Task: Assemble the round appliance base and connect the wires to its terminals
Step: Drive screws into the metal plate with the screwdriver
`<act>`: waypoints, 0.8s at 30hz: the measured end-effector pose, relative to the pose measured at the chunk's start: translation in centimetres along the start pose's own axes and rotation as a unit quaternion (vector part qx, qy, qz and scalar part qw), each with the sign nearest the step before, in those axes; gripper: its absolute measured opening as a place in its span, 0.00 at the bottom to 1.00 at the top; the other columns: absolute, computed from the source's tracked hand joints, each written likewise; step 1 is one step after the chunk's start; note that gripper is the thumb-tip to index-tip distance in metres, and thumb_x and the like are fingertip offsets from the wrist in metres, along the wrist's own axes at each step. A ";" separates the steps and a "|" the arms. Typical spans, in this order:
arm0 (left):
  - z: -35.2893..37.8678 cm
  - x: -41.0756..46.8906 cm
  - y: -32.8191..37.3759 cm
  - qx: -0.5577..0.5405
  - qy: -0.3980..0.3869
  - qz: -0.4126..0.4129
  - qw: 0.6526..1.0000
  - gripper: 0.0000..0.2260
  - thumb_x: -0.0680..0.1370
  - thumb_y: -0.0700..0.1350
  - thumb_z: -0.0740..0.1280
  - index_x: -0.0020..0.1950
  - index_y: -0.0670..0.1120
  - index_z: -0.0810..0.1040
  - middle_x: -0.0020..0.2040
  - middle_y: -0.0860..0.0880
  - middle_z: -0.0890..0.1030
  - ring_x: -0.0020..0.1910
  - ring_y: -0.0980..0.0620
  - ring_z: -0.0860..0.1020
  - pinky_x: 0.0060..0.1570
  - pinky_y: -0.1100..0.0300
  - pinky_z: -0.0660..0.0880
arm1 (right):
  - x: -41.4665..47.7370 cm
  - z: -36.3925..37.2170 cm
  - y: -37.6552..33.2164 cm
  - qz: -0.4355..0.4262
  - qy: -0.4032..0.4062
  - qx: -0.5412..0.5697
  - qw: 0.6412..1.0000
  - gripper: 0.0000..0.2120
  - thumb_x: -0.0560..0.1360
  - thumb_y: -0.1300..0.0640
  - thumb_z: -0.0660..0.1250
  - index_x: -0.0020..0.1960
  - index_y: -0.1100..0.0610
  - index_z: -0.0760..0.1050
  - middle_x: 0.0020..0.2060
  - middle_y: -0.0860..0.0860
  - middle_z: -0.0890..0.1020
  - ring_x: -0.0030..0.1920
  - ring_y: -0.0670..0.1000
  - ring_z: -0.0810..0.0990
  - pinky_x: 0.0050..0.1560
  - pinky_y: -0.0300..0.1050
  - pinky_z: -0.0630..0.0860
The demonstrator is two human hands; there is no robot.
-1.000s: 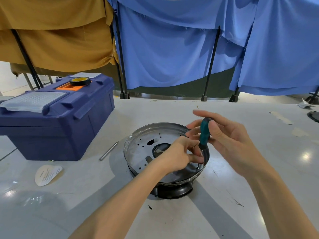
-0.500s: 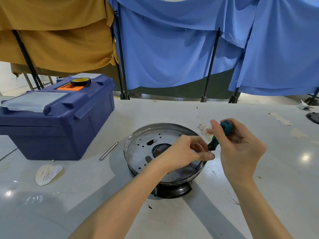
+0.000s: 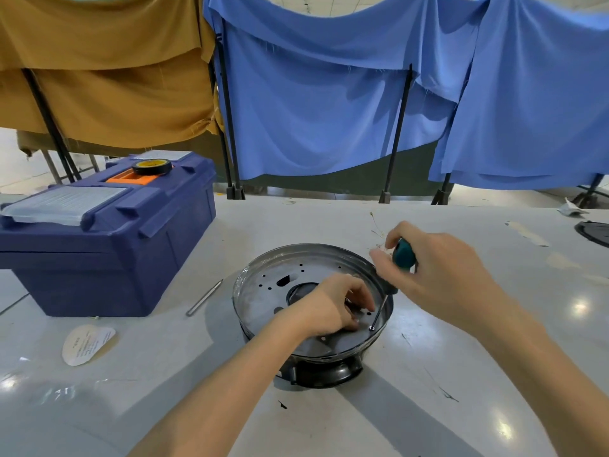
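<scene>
The round appliance base (image 3: 296,268) sits on the white table (image 3: 461,407). The right hand (image 3: 441,268) grips a teal-handled screwdriver (image 3: 403,255), tip down near the base's right rim. The left hand (image 3: 333,308) rests inside, fingers curled; whether they hold anything is unclear.

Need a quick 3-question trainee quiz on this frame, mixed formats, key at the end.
1. True or false: the right hand grips the screwdriver by its teal handle.
2. What sits on top of the blue toolbox? A) tape roll B) pliers C) cup
3. Fill in: the screwdriver's tip is down at the metal plate near its ___ rim (the person's left or right).
Key: 1 true; 2 A; 3 right.
</scene>
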State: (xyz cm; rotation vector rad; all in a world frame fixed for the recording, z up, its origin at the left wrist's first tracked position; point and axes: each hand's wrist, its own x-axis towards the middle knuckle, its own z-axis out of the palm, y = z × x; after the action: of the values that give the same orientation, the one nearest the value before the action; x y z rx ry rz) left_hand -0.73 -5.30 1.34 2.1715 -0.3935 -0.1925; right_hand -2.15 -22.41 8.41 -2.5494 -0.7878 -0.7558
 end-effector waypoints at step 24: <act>-1.9 -0.1 0.8 -0.099 -0.019 0.015 0.995 0.16 0.68 0.35 0.77 0.53 0.44 0.80 0.45 0.48 0.82 0.46 0.54 0.79 0.49 0.61 0.77 | 0.8 4.0 -2.2 0.204 0.176 -0.040 0.962 0.20 0.76 0.46 0.67 0.34 0.58 0.67 0.24 0.51 0.68 0.26 0.52 0.63 0.29 0.41 0.54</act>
State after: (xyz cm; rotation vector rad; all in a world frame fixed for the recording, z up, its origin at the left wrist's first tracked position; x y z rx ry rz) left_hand -0.45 -4.26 3.17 1.9678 -0.4100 -0.2464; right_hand -1.32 -18.47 6.13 -2.4209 -0.1139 -1.0672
